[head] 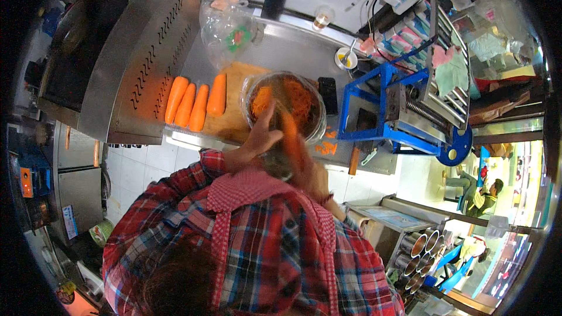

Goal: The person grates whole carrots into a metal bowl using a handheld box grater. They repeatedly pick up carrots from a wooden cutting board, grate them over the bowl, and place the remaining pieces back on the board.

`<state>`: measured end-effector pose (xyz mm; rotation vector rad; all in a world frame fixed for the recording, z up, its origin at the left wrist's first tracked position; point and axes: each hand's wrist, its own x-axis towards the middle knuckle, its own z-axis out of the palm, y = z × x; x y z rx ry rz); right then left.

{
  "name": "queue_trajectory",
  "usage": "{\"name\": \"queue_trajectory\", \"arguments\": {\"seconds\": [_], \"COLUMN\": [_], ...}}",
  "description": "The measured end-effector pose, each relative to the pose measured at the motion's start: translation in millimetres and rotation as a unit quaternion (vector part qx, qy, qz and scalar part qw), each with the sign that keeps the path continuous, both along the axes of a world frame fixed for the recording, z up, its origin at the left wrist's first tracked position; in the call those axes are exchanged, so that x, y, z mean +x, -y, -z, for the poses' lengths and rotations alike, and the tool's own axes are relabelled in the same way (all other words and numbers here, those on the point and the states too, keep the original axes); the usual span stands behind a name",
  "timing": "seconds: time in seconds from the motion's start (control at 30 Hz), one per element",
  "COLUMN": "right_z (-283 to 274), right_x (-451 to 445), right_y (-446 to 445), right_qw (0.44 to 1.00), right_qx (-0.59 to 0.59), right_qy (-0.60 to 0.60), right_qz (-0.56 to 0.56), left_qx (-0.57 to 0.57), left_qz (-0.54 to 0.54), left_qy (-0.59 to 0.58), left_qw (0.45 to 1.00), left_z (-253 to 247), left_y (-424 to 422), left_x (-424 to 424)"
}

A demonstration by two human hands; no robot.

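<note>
My right hand [309, 175], blurred, grips a carrot [290, 131] by its near end, slanting over a round bowl [322, 125]. Shredded carrot [298, 98] lies in the bowl. A dark, narrow tool [277, 96], blurred, reaches over the bowl between my hands; whether it is a grater cannot be told. At the bowl's near left edge, my left hand [259, 138] is beside this tool, thumb apart from the fingers; its grip is unclear. Whole peeled carrots [199, 107] lie left of the bowl, one on a wooden cutting board [237, 81].
Orange scraps [327, 147], a dark phone [327, 95] and a wooden-handled knife [354, 160] lie right of the bowl. A blue metal frame [384, 105] stands farther right, a steel appliance [153, 52] at left. Behind are a plastic bag [224, 30] and a small bowl with a spoon [344, 59].
</note>
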<state>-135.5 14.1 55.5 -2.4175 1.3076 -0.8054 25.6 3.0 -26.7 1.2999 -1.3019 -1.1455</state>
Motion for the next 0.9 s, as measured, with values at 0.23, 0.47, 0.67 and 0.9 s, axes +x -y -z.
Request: {"name": "queue_trajectory", "arguments": {"seconds": [0.23, 0.47, 0.67, 0.9], "right_z": [19, 22, 39, 25], "right_x": [-9, -7, -29, -15], "right_y": [40, 70, -12, 73], "right_qw": [0.977, 0.961, 0.995, 0.959], "right_qx": [0.126, 0.171, 0.028, 0.196], "right_qy": [-0.093, -0.109, -0.084, -0.135], "right_qz": [0.146, 0.186, 0.037, 0.152], "left_qx": [-0.056, -0.039, -0.019, -0.055], "left_qz": [0.054, 0.083, 0.022, 0.066], "left_qy": [0.011, 0.011, 0.038, 0.061], "left_qw": [0.997, 0.996, 0.999, 0.994], "left_z": [-31, -43, -24, -46], "left_y": [1, -2, 2, 2], "left_x": [-19, -25, -5, -21]}}
